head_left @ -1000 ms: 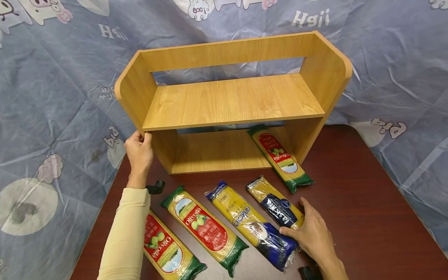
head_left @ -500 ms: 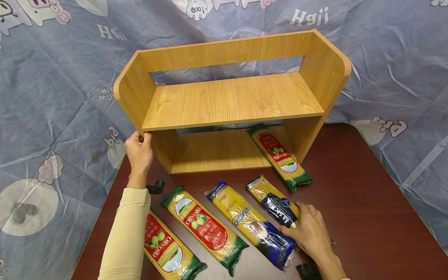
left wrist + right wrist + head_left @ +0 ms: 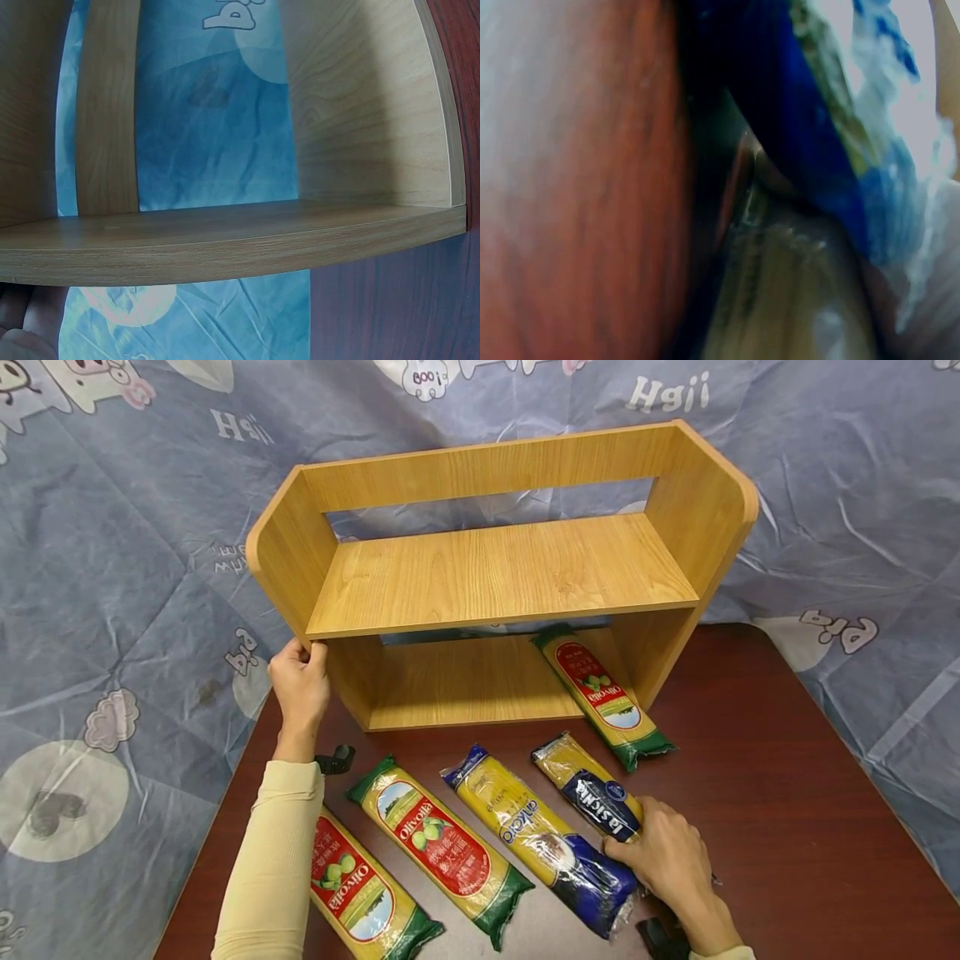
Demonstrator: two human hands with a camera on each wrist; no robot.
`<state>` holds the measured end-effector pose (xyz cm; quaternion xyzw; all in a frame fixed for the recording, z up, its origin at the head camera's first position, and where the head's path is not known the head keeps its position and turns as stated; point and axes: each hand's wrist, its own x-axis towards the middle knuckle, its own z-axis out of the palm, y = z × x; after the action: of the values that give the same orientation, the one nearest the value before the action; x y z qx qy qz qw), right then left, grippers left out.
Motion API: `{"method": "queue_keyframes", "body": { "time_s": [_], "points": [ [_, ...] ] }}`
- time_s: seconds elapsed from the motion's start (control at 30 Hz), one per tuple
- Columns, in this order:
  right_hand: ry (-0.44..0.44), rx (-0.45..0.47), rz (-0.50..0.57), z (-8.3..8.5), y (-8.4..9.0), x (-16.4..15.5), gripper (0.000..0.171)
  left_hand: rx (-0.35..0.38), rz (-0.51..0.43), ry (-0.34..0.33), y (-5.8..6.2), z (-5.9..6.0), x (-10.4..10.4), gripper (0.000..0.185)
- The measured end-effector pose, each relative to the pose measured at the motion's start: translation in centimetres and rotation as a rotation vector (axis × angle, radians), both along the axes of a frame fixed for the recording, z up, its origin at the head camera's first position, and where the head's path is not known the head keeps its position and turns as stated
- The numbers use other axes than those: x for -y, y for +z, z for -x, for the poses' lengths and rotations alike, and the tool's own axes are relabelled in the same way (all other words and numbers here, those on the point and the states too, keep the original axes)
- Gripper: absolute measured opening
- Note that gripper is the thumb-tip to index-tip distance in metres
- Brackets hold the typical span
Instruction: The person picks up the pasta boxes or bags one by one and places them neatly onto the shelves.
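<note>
My left hand [image 3: 300, 683] grips the left side panel of a wooden two-tier shelf [image 3: 495, 577]; only a bit of that hand [image 3: 30, 330] shows in the left wrist view, beside the panel. Over the table, my right hand [image 3: 671, 852] holds the near end of a spaghetti pack with a dark blue label [image 3: 596, 797], thumb on its left and fingers on its right. The right wrist view shows this pack [image 3: 787, 300] close up and blurred. Just left of it lies a yellow and blue spaghetti pack [image 3: 543, 843], its blue end nearest the hand.
Two green-ended spaghetti packs, one in the middle [image 3: 442, 843] and one farther left [image 3: 360, 893], lie on the dark red table [image 3: 810, 793]. Another green-ended pack [image 3: 600, 697] leans out from the shelf's lower tier at the right. A patterned cloth [image 3: 135, 610] hangs behind.
My right hand has moved in and its fingers have closed round the near end of the dark-labelled spaghetti pack. The left hand stays on the shelf panel.
</note>
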<state>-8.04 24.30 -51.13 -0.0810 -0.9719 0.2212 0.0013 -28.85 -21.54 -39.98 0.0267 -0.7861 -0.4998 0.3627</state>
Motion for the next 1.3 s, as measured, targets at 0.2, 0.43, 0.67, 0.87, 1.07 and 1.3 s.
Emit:
{"method": "queue_keyframes", "body": {
  "time_s": [0.2, 0.43, 0.67, 0.87, 1.07, 1.3],
  "points": [
    [-0.003, 0.018, 0.015, 0.1, 0.2, 0.0, 0.070, -0.010, 0.000, 0.010, 0.2, -0.1, -0.1, 0.017],
    [-0.009, 0.044, 0.056, 0.0, 0.7, -0.3, 0.072, -0.004, -0.005, 0.008, 0.6, -0.6, -0.6, 0.018],
    [0.030, 0.040, 0.106, 0.0, 1.0, -0.6, 0.068, -0.012, -0.001, 0.001, -0.1, -0.3, 0.2, 0.019],
    [-0.002, 0.024, 0.129, -0.4, 1.1, -1.0, 0.064, -0.013, 0.001, -0.022, 0.2, -0.2, 0.2, 0.021],
    [-0.021, 0.005, 0.126, -0.8, 2.1, -1.5, 0.066, -0.008, 0.012, -0.006, 0.4, -0.2, 0.2, 0.020],
    [-0.020, -0.044, 0.141, -1.3, 4.9, -2.2, 0.067, -0.003, 0.023, -0.003, 0.2, -0.2, 0.2, 0.021]
  ]
}}
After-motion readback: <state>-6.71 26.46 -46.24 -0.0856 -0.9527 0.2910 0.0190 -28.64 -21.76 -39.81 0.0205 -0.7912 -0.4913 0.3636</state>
